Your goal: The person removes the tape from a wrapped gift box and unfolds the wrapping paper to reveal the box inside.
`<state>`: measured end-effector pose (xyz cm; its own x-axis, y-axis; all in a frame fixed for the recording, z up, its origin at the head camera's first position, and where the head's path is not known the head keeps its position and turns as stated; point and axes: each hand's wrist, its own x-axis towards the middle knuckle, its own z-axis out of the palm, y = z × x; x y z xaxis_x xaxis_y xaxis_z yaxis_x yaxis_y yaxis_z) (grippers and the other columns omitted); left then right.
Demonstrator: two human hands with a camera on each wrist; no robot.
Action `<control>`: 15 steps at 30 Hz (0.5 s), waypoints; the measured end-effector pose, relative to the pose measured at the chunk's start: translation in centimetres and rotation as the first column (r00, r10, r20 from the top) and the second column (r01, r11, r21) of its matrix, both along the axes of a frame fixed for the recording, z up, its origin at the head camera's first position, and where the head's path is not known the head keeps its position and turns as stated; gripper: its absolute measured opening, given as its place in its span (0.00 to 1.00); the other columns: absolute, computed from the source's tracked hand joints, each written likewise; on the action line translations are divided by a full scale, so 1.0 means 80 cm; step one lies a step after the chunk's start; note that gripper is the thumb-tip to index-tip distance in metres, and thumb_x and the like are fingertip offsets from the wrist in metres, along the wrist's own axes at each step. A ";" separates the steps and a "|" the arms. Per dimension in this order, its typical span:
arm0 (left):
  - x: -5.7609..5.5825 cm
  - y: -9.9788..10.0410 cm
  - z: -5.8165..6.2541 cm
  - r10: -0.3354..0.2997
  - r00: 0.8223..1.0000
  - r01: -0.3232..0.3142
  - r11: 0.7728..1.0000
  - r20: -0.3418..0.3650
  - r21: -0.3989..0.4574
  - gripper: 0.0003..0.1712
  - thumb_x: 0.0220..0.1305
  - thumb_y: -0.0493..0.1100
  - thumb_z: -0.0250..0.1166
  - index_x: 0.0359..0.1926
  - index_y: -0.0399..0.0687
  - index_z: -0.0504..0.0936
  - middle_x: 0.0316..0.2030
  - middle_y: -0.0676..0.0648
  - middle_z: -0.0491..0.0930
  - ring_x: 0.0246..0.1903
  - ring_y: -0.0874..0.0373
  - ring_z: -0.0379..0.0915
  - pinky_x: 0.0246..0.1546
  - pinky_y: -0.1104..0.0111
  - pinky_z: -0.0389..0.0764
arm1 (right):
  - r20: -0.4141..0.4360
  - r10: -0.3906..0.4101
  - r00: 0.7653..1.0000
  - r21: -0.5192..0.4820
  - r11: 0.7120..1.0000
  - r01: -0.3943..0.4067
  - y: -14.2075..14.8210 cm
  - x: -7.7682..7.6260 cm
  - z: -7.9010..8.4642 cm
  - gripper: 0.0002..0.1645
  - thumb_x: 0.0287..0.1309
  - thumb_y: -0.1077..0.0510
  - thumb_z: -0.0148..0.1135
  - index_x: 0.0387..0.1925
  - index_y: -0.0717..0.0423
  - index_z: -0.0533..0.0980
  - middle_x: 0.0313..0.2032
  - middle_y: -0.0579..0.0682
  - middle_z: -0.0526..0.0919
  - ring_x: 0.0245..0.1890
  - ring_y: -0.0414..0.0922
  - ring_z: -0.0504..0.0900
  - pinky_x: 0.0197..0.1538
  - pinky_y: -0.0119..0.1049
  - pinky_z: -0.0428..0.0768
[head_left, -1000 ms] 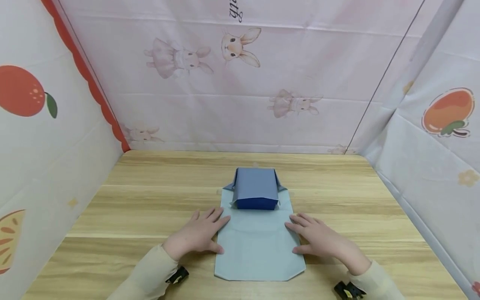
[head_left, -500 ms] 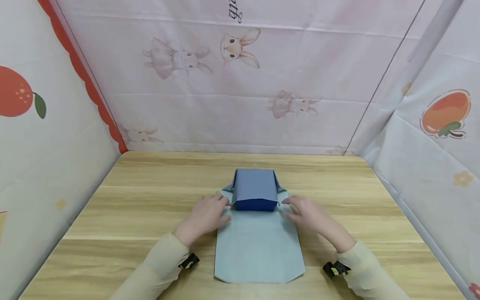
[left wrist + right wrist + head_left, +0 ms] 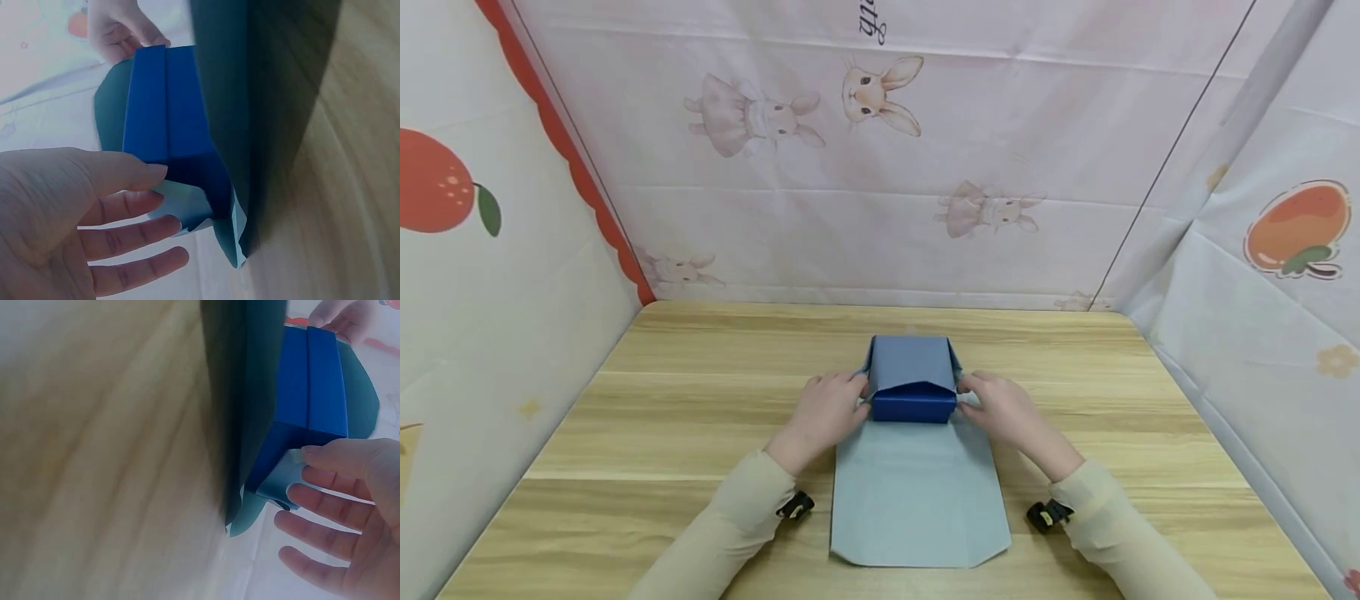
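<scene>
A dark blue box lies on a pale blue sheet of wrapping paper, whose far end is folded over the box top. The folded top flap bulges upward at its front edge. My left hand is at the box's left side, where thumb and index finger pinch a side fold of the paper; the other fingers extend loosely. On the right side, my right hand pinches the matching side fold between thumb and index finger. In the head view the fingertips are partly hidden against the box.
The wooden table extends around the paper on both sides. Printed cloth walls stand behind and at the sides. A small black device is strapped to the left wrist, another to the right wrist.
Both hands have moved from the near paper's edges forward and inward to the box sides. The side folds have drawn in toward the box, and the top flap's front edge has lifted.
</scene>
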<state>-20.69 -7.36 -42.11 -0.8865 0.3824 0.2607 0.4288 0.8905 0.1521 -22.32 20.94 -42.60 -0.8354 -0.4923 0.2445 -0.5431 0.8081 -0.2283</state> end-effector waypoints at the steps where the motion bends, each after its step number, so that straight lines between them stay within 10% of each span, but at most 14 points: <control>1: -0.002 0.000 -0.001 -0.006 1.000 0.006 1.000 -0.022 0.004 0.05 0.60 0.45 0.68 0.32 0.50 0.81 0.31 0.51 0.84 0.29 0.54 0.79 0.31 0.57 0.78 | -0.017 0.002 1.000 -0.005 1.000 -0.002 0.000 -0.001 0.000 0.08 0.55 0.58 0.69 0.38 0.54 0.80 0.39 0.51 0.86 0.38 0.48 0.85 0.37 0.42 0.83; 15: -0.033 0.005 0.009 -0.061 0.981 0.070 0.997 -0.183 0.043 0.04 0.59 0.39 0.68 0.30 0.45 0.81 0.22 0.49 0.80 0.15 0.61 0.67 0.15 0.70 0.65 | -0.075 -0.061 0.995 -0.033 0.998 0.058 -0.009 -0.029 0.020 0.08 0.58 0.59 0.66 0.39 0.56 0.80 0.36 0.52 0.85 0.29 0.45 0.81 0.30 0.39 0.79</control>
<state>-23.35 -6.93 -41.37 -0.7964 0.4206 0.4345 0.5102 0.8531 0.1093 -24.67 20.21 -40.96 -0.8415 -0.4335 0.3223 -0.5108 0.8327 -0.2137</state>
